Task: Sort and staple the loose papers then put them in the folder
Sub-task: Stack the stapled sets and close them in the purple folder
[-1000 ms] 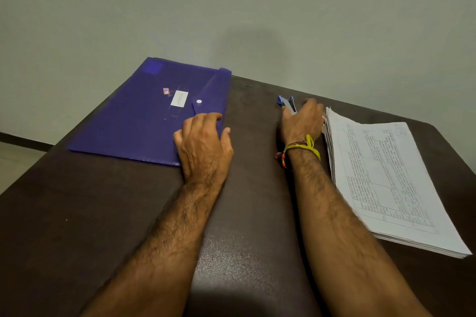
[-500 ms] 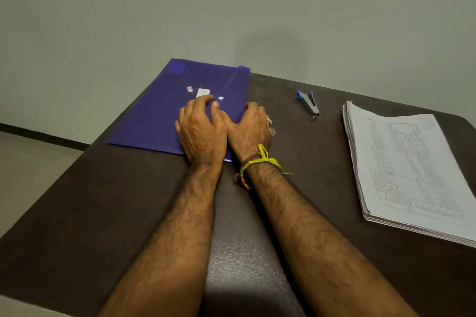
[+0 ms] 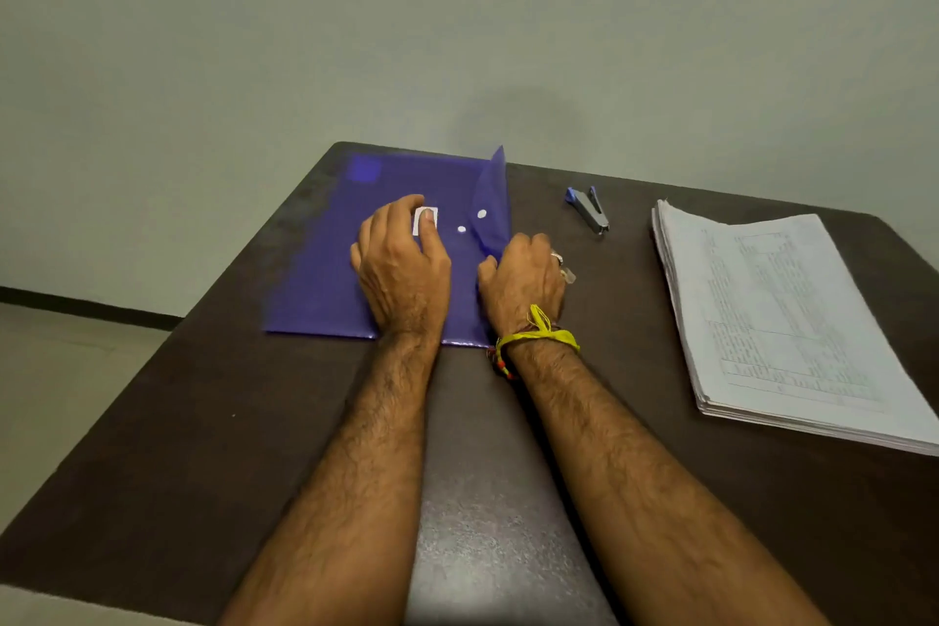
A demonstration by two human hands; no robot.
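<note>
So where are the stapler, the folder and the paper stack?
stapler [image 3: 589, 210]: head view, on its metal body.
folder [image 3: 325, 280]: head view, on its bare purple cover.
paper stack [image 3: 777, 315]: head view, on the top sheet.

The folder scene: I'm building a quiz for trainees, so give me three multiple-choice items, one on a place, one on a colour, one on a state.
1. Where does the stapler lie?
A. On the paper stack
B. On the table between the folder and the paper stack
C. Inside the folder

2. What colour is the folder?
A. Purple-blue
B. Red
C. Green

3. How is the folder's flap?
A. Snapped shut
B. Torn off
C. Lifted open by the right hand

Answers:
1 B: it rests on the dark table, apart from the paper stack.
2 A: its cover is translucent purple-blue.
3 C: the right hand raises the flap while the left hand presses on the cover.
</note>
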